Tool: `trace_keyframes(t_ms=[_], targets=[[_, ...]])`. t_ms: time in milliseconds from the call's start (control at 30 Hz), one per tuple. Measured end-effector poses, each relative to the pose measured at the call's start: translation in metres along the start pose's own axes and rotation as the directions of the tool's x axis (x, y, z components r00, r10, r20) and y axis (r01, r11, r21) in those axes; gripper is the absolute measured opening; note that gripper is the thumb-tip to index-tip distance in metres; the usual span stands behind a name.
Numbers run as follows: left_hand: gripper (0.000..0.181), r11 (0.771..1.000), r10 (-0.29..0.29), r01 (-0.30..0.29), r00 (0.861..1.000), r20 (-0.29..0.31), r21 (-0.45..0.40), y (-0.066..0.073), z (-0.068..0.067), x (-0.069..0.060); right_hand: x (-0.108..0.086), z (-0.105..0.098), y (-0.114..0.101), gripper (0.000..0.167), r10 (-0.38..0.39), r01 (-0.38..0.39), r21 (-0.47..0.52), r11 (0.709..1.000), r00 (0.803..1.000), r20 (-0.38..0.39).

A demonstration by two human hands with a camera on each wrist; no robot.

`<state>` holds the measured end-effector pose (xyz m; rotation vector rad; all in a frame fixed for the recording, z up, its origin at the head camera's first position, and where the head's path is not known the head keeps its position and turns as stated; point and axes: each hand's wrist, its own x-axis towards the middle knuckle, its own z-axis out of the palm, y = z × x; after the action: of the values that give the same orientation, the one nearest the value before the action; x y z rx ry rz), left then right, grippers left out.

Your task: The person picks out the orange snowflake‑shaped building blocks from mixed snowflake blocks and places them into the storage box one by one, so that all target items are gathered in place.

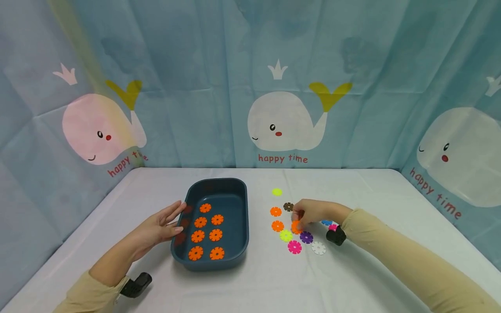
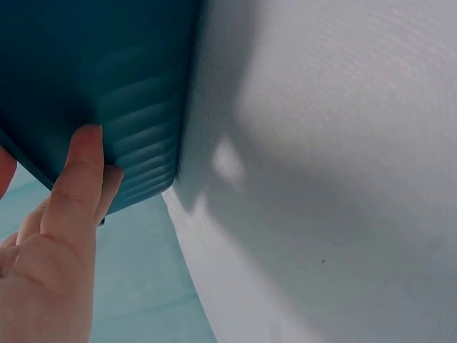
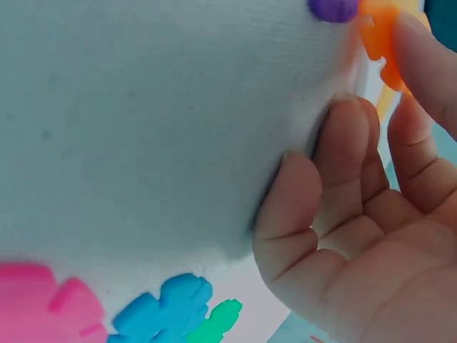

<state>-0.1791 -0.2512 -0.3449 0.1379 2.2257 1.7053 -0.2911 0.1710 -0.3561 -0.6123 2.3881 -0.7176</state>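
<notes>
My right hand point(image 1: 311, 211) pinches an orange notched disc point(image 3: 382, 36) between thumb and index finger, the other fingers curling close to the table. Around that hand lie a brown disc point(image 1: 288, 207), a purple disc point(image 1: 306, 237), a lime disc point(image 1: 286, 235) and two more orange discs, one of them point(image 1: 275, 211) near the brown one. My left hand point(image 1: 160, 224) touches the left side of a dark blue basin point(image 1: 231, 204), its fingers point(image 2: 78, 171) extended against the outer wall. Inside the basin, several orange discs point(image 1: 201, 222) lie flat in two rough columns.
A pink disc point(image 1: 295, 247) and a white disc point(image 1: 318, 248) lie toward the front. Blue point(image 3: 164, 307) and green point(image 3: 218, 318) discs sit under the right forearm. Another lime disc point(image 1: 277, 192) lies farther back. A whale-print curtain point(image 1: 195, 108) borders the white table point(image 1: 274, 282).
</notes>
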Motion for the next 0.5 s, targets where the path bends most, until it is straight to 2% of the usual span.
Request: trace_keyframes(t_ms=[267,500], targets=[[0.084,1.0,-0.004,0.004,1.0,-0.005,-0.004,0.0,0.0,0.002,-0.004,-0.004,0.002,0.012,-0.044,0.045,0.047,0.998,0.999,-0.005],[0.085,1.0,-0.005,0.005,1.0,-0.003,0.004,0.0,-0.001,0.001,-0.007,-0.01,-0.011,0.006,-0.056,0.057,0.09,0.994,0.998,-0.015]])
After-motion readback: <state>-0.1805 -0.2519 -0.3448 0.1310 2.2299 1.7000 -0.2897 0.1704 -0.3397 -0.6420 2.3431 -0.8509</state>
